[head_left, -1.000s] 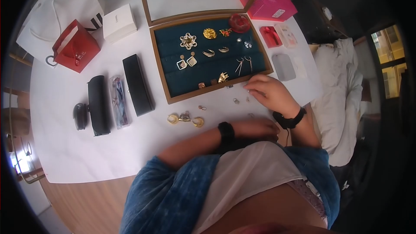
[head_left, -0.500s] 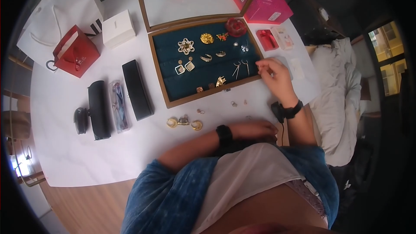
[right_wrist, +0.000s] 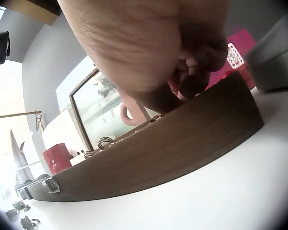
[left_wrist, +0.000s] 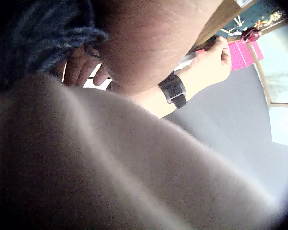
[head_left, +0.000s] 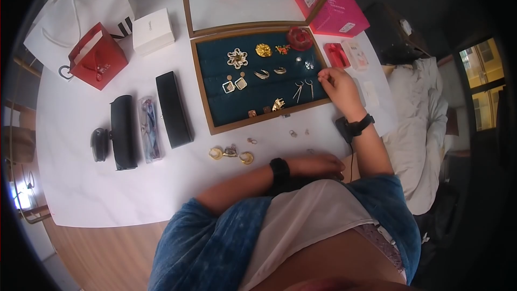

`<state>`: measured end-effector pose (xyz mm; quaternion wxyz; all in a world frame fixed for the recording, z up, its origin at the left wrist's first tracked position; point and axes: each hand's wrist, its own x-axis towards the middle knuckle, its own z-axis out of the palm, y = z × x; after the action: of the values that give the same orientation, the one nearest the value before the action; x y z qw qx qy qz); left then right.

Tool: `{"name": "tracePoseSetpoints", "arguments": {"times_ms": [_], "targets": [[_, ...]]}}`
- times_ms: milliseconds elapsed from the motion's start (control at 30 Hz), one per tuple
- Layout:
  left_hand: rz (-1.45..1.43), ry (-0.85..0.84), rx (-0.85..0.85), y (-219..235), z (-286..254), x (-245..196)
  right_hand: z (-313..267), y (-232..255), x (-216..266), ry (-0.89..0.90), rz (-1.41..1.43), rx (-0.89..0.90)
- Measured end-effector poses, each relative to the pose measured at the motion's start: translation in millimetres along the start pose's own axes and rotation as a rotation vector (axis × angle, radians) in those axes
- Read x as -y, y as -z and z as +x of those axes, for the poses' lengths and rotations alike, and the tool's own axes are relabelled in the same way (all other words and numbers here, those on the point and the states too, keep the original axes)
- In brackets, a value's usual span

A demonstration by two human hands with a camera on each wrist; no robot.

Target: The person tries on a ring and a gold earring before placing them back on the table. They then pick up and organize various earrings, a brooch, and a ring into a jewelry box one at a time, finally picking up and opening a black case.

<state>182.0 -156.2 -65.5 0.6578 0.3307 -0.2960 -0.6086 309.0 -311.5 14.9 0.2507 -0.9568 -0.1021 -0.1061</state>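
My right hand [head_left: 343,90] is at the right rim of the jewelry box [head_left: 215,128], fingertips just over its dark green lining. Its thumb and forefinger pinch together on a small piece of jewelry, mostly hidden; I cannot tell its kind. Two long drop earrings [head_left: 299,90] lie in the box just left of the fingertips. Higher up are a pearl-like stud [head_left: 298,60] and a sparkling cluster [head_left: 308,65]. My left hand [head_left: 326,165] rests by my body at the table's near edge, fingers loosely curled, holding nothing.
The box's glass lid [head_left: 247,5] stands raised behind it. Gold hoops [head_left: 246,157], rings [head_left: 252,140] and small earrings [head_left: 293,133] lie in front. Black cases [head_left: 174,109] stand left, a pink box [head_left: 331,8] at back right, a small red box [head_left: 336,55] beside the jewelry box.
My right hand has gone from the table at the box's front right corner up to its right rim, fingers now over the lining. The left hand stays resting.
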Motion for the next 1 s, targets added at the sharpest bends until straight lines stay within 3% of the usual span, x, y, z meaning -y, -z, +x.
{"name": "tracePoseSetpoints", "arguments": {"times_ms": [633,1000], "targets": [[-0.046,0.013,-0.030,-5.7,-5.6,-8.2,45.6,12.3,12.9,0.037,-0.331,0.343],[-0.075,0.035,-0.035,-6.8,-2.6,-6.8,21.4,18.8,3.2,-0.004,-0.030,0.345]]}}
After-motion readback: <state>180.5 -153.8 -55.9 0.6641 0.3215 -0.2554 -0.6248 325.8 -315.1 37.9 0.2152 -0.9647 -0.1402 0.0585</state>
